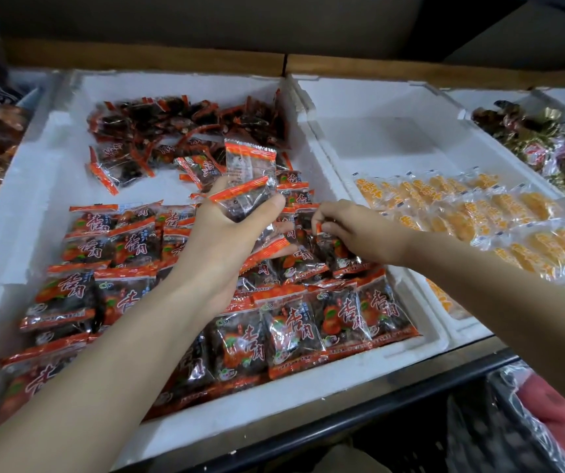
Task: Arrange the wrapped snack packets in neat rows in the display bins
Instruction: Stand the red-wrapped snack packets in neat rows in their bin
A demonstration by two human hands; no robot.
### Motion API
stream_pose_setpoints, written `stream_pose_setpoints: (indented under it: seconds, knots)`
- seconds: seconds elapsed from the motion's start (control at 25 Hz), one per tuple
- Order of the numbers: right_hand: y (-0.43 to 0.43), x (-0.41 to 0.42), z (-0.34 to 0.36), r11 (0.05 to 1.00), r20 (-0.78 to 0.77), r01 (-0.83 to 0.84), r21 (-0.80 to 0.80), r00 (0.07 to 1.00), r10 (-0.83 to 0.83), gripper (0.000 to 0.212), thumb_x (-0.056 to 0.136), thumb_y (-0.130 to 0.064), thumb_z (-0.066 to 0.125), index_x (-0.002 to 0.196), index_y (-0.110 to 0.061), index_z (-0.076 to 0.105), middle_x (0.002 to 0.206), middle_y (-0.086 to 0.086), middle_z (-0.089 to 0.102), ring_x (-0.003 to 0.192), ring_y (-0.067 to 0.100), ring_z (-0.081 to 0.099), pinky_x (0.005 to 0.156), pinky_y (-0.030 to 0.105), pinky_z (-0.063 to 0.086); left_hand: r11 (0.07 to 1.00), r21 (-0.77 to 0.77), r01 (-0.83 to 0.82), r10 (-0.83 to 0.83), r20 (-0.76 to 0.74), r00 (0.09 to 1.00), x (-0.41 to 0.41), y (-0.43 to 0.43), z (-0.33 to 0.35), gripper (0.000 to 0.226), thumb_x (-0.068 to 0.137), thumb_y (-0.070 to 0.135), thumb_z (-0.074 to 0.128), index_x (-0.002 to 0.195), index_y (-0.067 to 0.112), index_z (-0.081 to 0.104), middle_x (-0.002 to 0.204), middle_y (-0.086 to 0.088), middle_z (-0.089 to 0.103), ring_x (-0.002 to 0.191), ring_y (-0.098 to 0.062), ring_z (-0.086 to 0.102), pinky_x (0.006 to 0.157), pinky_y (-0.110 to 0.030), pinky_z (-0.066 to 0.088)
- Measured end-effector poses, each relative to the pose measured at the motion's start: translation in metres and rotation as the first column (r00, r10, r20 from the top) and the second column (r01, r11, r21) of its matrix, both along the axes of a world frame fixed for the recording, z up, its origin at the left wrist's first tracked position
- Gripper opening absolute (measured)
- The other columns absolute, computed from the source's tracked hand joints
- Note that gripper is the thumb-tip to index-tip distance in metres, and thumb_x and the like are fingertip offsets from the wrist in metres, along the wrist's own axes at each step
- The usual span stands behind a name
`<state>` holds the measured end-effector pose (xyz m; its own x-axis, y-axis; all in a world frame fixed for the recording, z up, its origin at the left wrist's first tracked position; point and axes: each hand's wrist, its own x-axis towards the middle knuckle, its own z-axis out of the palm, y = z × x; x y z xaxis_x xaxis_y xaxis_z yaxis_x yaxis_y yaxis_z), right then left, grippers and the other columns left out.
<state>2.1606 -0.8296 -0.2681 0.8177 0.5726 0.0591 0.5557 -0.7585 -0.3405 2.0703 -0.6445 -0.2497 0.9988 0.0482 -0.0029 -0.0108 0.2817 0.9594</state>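
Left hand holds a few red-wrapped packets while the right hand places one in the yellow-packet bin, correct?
No. In the head view the right hand pinches a packet in the red-packet bin, not among the yellow packets. The left hand does hold red-wrapped packets.

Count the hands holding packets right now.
2: left hand grips a bunch of packets above the foam bin; right hand pinches a packet in the rows. None appear hidden.
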Motion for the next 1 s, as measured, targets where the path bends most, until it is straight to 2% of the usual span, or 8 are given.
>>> stream_pose_setpoints:
  seconds: [0.08,0.16,0.32,0.4,0.48,0.6,0.84,1.0]
  knots:
    - [-0.001,-0.004,0.000,1.000,-0.001,-0.030,-0.009,1.000,0.030,0.022,0.096,0.000,0.039,0.093,-0.018,0.051,0.088,-0.012,0.047,0.080,0.006,0.041,0.072,0.008,0.032,1.000,0.028,0.009,-0.009,-0.013,1.000,-0.003,-0.003,0.004,0.036,0.089,0.019,0.063,0.124,0.022,0.054,0.102,0.004,0.069,0.067,0.003,0.069,0.052,-0.012,0.052]
    - [-0.002,-0.005,-0.001,1.000,-0.034,-0.010,-0.023,0.999,0.009,0.025,0.096,0.000,0.039,0.105,-0.016,0.055,0.103,-0.006,0.050,0.095,0.008,0.043,0.081,0.016,0.032,0.997,0.070,0.044,-0.042,-0.026,0.999,-0.005,-0.005,0.005,0.023,0.090,0.023,0.061,0.113,0.022,0.058,0.099,0.003,0.072,0.071,-0.003,0.071,0.076,-0.024,0.057]
    - [0.004,-0.017,0.009,0.977,-0.112,0.132,0.166,0.987,-0.114,0.039,0.099,-0.007,0.037,0.136,-0.016,0.039,0.129,0.005,0.052,0.116,0.019,0.052,0.099,0.030,0.042,0.986,0.108,0.128,-0.124,-0.046,0.991,-0.005,-0.001,0.005,0.050,0.082,0.028,0.070,0.127,0.022,0.051,0.115,-0.007,0.069,0.093,-0.023,0.071,0.086,-0.041,0.056]
    - [0.013,-0.026,0.025,0.827,-0.209,0.238,0.509,0.966,-0.149,0.034,0.101,-0.020,0.037,0.135,-0.014,0.041,0.114,0.005,0.059,0.100,0.019,0.059,0.088,0.026,0.051,0.959,0.211,0.189,-0.170,-0.104,0.980,-0.005,0.000,0.005,0.064,0.073,0.037,0.078,0.129,0.030,0.049,0.120,0.001,0.066,0.109,-0.015,0.064,0.104,-0.043,0.042]
    - [0.017,-0.037,0.043,0.651,-0.430,0.317,0.689,0.903,0.015,0.029,0.100,-0.025,0.040,0.122,-0.011,0.054,0.094,0.004,0.059,0.080,0.013,0.057,0.066,0.017,0.053,0.939,0.242,0.245,-0.218,-0.133,0.967,-0.006,0.000,0.006,0.047,0.078,0.033,0.073,0.119,0.038,0.050,0.105,0.013,0.071,0.097,0.004,0.065,0.099,-0.025,0.042]
    - [0.019,-0.045,0.061,0.761,-0.459,0.238,0.603,0.884,0.087,0.015,0.093,-0.023,0.054,0.089,-0.014,0.065,0.068,-0.006,0.063,0.065,0.005,0.059,0.059,0.016,0.050,0.936,0.247,0.249,-0.212,-0.169,0.963,-0.006,0.001,0.004,0.053,0.074,0.036,0.074,0.122,0.032,0.053,0.108,0.005,0.072,0.098,-0.007,0.068,0.100,-0.026,0.046]
    - [0.026,-0.049,0.055,0.592,0.007,0.091,0.801,0.987,-0.161,0.018,0.084,-0.001,0.065,0.078,-0.017,0.063,0.072,-0.003,0.069,0.068,0.008,0.068,0.064,0.022,0.055,0.997,0.044,0.066,-0.056,-0.206,0.977,-0.004,0.000,0.008,0.027,0.091,0.029,0.057,0.105,0.007,0.061,0.103,-0.014,0.072,0.084,-0.024,0.073,0.079,-0.044,0.059]
    - [0.019,-0.060,0.029,0.862,0.484,-0.246,0.444,0.875,0.000,0.004,0.082,-0.016,0.068,0.084,-0.019,0.071,0.099,-0.009,0.065,0.091,0.008,0.063,0.081,0.027,0.053,0.979,-0.197,0.044,-0.075,-0.153,0.985,-0.002,0.003,0.017,0.026,0.091,0.025,0.056,0.100,0.002,0.064,0.094,-0.016,0.074,0.084,-0.025,0.073,0.060,-0.033,0.060]
